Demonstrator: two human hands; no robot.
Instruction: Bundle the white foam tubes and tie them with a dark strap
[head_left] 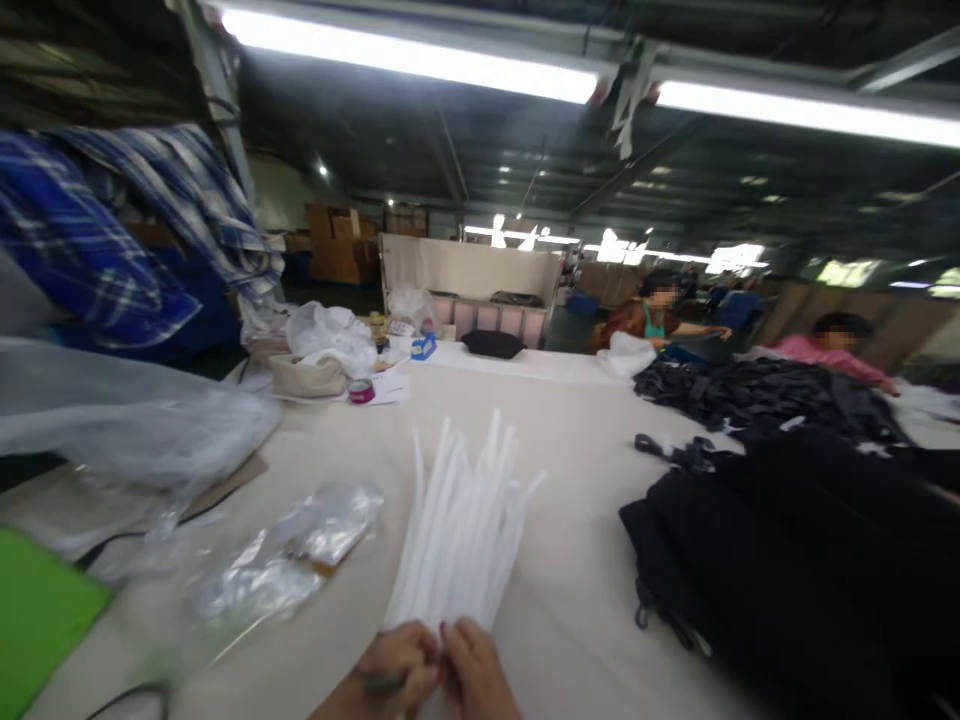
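Note:
A bundle of thin white strips (461, 530) lies on the pale table (577, 470), fanned out away from me. At its near end, my left hand (397, 665) has its fingers curled against the strips, with a dark, blurred object across the fingers. My right hand (476, 665) touches it from the right, thumb and fingers pressed together on the same end of the bundle. Both sets of fingertips meet at the bottom centre, and the gathered ends between them are mostly hidden.
Clear plastic bags (300, 550) and a green sheet (45, 610) lie left. Black fabric (765, 560) is piled right. A tape roll (361, 391), a blue dispenser (424, 346) and a black bundle (493, 344) sit farther back. Two people work beyond the fabric at right.

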